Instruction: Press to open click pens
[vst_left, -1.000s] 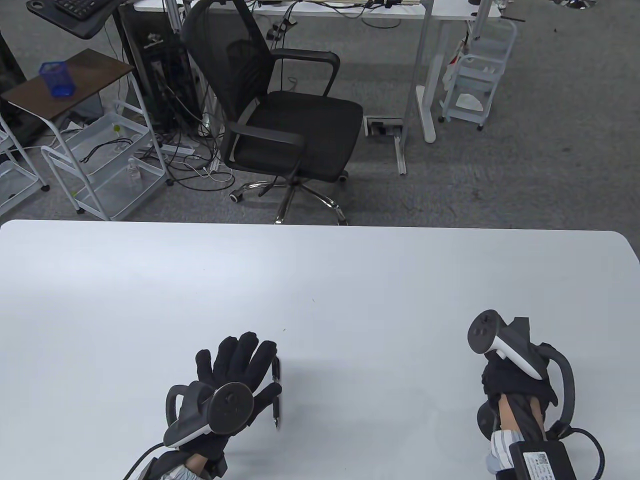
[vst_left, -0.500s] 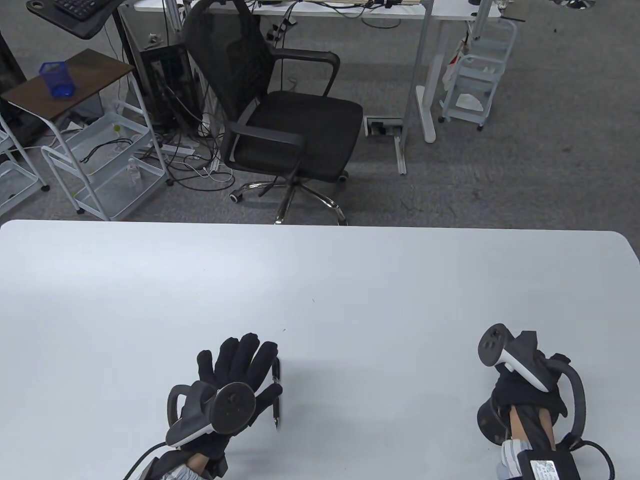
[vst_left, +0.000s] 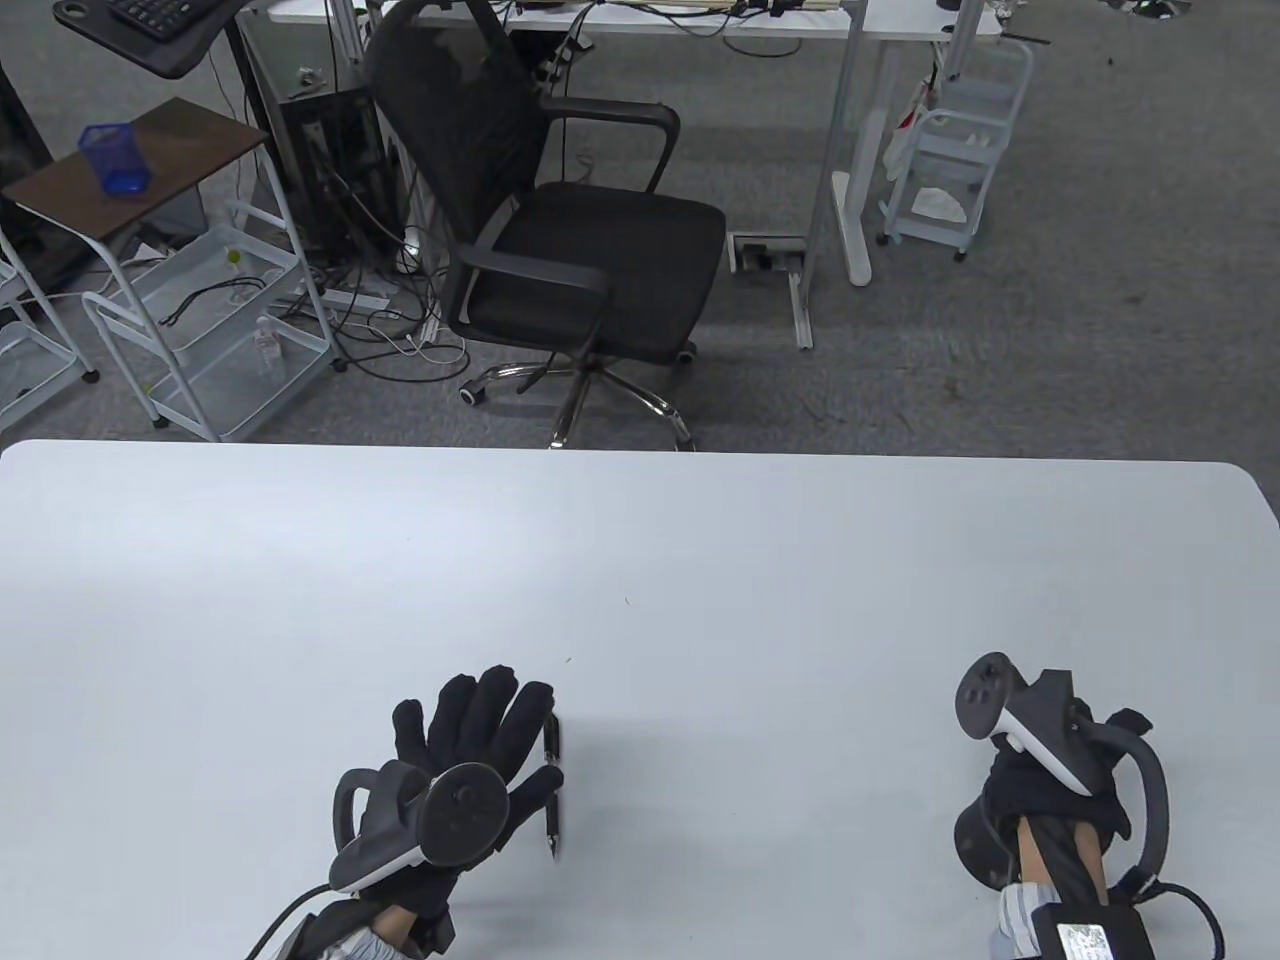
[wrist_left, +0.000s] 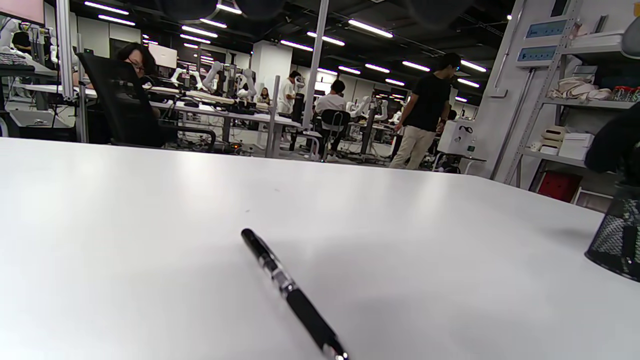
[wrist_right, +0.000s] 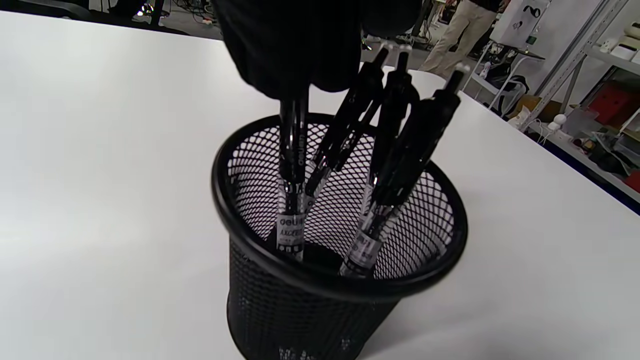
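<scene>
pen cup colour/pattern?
Black wire mesh pen cup, clearest in the right wrist view.

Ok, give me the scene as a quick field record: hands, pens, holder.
left hand: flat on white table, fingers straight, beside loose pen
loose pen: black click pen lying on table, unheld
right hand: over mesh pen holder, fingers gripping top of one pen
pens in holder: four, upright or leaning
</scene>
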